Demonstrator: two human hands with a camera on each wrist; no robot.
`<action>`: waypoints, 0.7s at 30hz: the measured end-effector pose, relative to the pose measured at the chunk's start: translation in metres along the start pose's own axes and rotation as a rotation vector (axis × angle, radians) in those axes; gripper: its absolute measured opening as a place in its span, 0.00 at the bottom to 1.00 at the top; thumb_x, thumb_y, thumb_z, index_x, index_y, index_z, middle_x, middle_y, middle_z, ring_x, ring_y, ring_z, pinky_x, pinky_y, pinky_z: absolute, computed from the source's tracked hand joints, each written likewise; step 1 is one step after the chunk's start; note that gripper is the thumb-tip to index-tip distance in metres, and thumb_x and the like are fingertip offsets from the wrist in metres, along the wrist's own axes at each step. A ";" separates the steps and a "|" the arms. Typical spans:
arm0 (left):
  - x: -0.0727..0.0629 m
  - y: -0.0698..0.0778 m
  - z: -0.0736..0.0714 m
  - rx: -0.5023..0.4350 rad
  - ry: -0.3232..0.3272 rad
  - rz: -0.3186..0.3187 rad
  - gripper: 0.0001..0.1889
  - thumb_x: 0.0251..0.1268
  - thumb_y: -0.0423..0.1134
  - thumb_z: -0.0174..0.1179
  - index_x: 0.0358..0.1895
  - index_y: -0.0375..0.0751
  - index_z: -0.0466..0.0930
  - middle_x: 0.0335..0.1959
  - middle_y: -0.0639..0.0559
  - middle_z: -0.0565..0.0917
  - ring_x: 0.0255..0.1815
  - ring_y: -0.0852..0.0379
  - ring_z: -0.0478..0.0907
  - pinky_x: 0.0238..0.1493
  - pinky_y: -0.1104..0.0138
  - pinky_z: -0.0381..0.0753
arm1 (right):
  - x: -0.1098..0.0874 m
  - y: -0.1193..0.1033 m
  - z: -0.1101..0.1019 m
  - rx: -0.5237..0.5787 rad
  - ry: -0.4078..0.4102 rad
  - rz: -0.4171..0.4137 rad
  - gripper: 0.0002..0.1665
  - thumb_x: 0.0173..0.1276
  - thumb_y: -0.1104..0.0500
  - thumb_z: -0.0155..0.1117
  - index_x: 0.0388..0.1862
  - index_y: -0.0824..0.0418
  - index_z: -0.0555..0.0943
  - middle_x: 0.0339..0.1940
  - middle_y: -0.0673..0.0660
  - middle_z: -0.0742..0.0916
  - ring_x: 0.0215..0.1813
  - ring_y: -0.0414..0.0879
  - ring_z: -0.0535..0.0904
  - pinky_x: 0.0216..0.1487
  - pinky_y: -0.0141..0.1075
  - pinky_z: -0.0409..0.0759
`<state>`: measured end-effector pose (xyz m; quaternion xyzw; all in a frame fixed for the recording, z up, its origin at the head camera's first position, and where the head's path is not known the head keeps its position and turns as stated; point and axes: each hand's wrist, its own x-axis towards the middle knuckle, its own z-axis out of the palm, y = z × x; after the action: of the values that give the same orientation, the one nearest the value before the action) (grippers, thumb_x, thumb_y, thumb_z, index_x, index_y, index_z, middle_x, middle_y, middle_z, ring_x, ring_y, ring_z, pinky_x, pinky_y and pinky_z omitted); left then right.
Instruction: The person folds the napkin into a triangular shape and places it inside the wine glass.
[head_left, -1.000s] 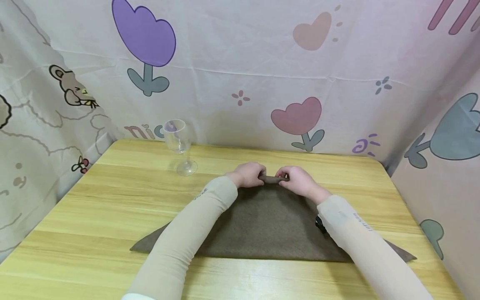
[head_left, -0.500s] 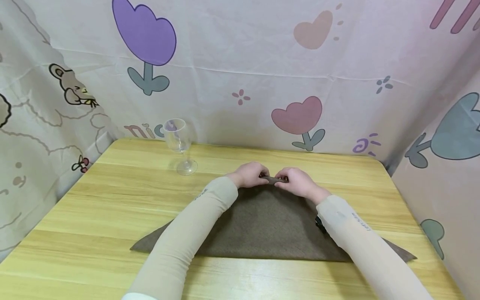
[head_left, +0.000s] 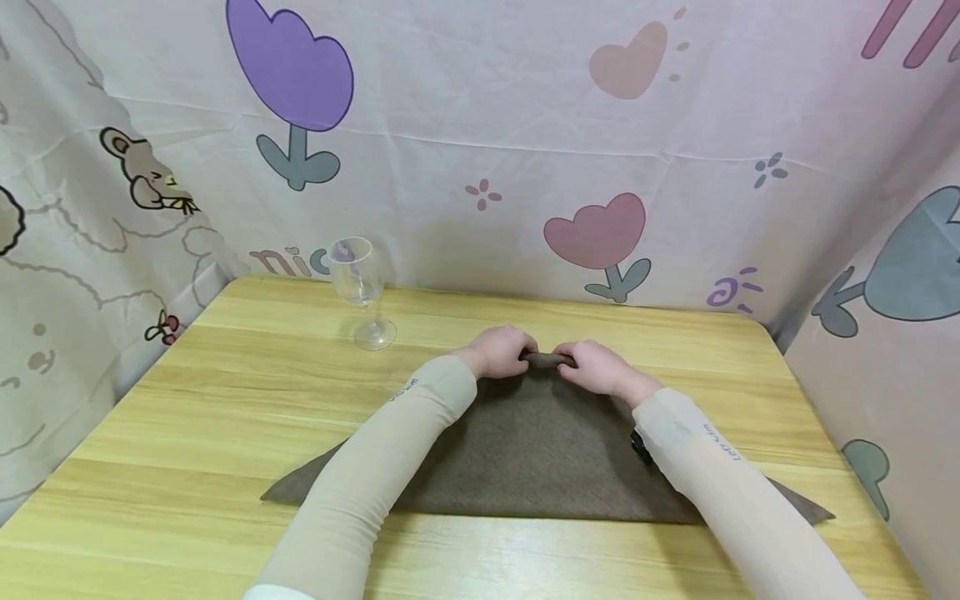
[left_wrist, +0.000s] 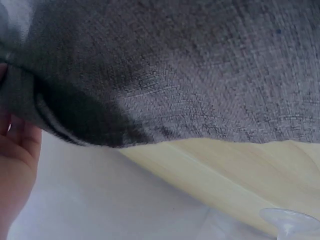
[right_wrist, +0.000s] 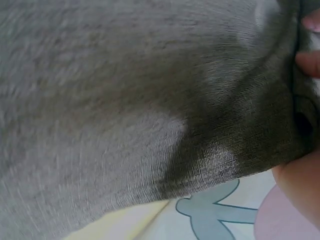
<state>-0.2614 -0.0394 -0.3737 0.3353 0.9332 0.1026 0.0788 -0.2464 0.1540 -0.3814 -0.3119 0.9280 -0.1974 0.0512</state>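
A dark brown cloth (head_left: 536, 458) lies on the table as a wide triangle, its long straight edge toward me and a pointed corner out to each side. Its far tip is rolled over into a small tube. My left hand (head_left: 501, 350) grips the left end of that roll, and my right hand (head_left: 596, 367) pinches the right end, with a short stretch of roll showing between them. In the left wrist view the curled edge of the cloth (left_wrist: 200, 75) meets the fingers at the far left. The right wrist view has the cloth (right_wrist: 125, 100) with fingertips (right_wrist: 311, 62) along its fold.
Behind my left hand a clear wine glass (head_left: 356, 279) stands upright near the back edge of the wooden table (head_left: 225, 400). A printed fabric curtain (head_left: 450, 100) hangs behind the table and along both sides.
The fingers of both hands have shifted on the roll and closed over its ends. The right hand's fingers now lie flatter over it. The cloth's near edge and the glass stay put.
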 end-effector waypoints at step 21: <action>0.000 0.013 0.004 -0.202 -0.155 -0.117 0.19 0.72 0.43 0.34 0.49 0.40 0.74 0.49 0.46 0.78 0.51 0.51 0.74 0.55 0.60 0.69 | -0.003 0.005 -0.004 0.130 -0.071 0.052 0.19 0.75 0.58 0.41 0.49 0.67 0.78 0.47 0.62 0.83 0.52 0.55 0.77 0.57 0.47 0.71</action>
<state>-0.2526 -0.0286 -0.3740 0.2777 0.9272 0.1650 0.1898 -0.2481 0.1609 -0.3796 -0.2903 0.9186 -0.2448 0.1095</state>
